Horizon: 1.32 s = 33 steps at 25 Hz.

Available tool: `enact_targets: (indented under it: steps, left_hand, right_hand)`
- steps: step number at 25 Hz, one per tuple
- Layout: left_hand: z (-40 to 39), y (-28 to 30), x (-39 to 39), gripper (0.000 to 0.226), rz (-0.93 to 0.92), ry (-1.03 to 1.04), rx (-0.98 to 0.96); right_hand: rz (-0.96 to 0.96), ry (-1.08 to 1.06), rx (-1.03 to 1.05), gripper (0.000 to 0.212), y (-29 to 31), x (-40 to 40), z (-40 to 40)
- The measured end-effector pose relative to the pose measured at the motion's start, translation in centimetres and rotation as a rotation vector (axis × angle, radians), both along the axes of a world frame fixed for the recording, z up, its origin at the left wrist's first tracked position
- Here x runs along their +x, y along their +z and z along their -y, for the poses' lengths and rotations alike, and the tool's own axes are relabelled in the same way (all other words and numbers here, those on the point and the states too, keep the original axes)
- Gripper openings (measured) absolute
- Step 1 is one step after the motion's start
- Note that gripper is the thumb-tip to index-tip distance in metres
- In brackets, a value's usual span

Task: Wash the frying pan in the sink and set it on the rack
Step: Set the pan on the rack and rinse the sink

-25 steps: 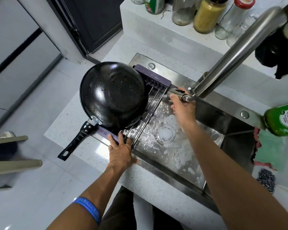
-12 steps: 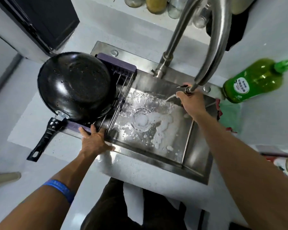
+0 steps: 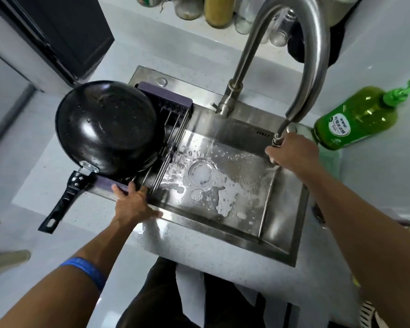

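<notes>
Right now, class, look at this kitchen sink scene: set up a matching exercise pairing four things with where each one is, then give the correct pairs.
Things:
1. frying pan
2. left hand
3. right hand
4. green bottle

Places:
A. at the faucet's spout end
B. upside down on the rack
C. on the counter right of the sink
D. on the rack's near edge

Pairs: 1-B, 2-D, 3-A, 4-C

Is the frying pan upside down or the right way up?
Upside down. The frying pan shows its rounded black bottom, wet with droplets, resting on the rack over the sink.
</notes>
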<state>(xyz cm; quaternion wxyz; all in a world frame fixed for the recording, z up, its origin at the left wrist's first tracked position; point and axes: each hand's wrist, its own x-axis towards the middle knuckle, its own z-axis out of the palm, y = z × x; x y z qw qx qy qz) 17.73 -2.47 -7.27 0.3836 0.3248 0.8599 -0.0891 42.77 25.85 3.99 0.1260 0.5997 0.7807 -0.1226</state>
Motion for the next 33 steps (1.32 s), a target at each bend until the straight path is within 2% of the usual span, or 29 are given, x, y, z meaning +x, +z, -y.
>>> enact_targets:
  steps: [4, 8, 10, 16, 18, 23, 28, 33]
  left_hand:
    - [0.2, -0.2, 0.0, 0.105, -0.004, -0.004, 0.006]
    - [0.1, -0.1, -0.1, 0.105, -0.008, -0.013, 0.001]
    - [0.0, -0.1, -0.1, 0.104, -0.008, -0.015, -0.006]
    - [0.0, -0.3, 0.0, 0.107, -0.007, -0.008, -0.010]
    - [0.0, -0.3, -0.1, 0.105, -0.006, -0.007, -0.006]
    - [0.1, -0.4, -0.1, 0.099, 0.001, -0.006, 0.007]
    - [-0.1, -0.4, -0.1, 0.098, 0.006, -0.003, 0.015]
    - [0.0, -0.4, -0.1, 0.098, 0.007, 0.000, 0.016]
  right_hand:
    - [0.104, 0.104, -0.037, 0.031, 0.4, -0.4, 0.5]
    - [0.163, 0.118, -0.141, 0.044, 1.0, -0.5, 0.4]
    - [0.153, 0.118, -0.177, 0.043, 0.8, -0.4, 0.8]
    - [-0.076, 0.013, -0.367, 0.037, -0.3, -1.9, 2.6]
    - [-0.118, -0.021, -0.363, 0.039, -1.1, -2.4, 3.1]
    - [-0.245, -0.110, -0.297, 0.029, -1.9, -2.7, 3.5]
    - [-0.457, -0.157, -0.375, 0.036, -2.4, -3.8, 4.1]
    - [-0.560, -0.184, -0.398, 0.021, -2.3, -4.9, 4.3]
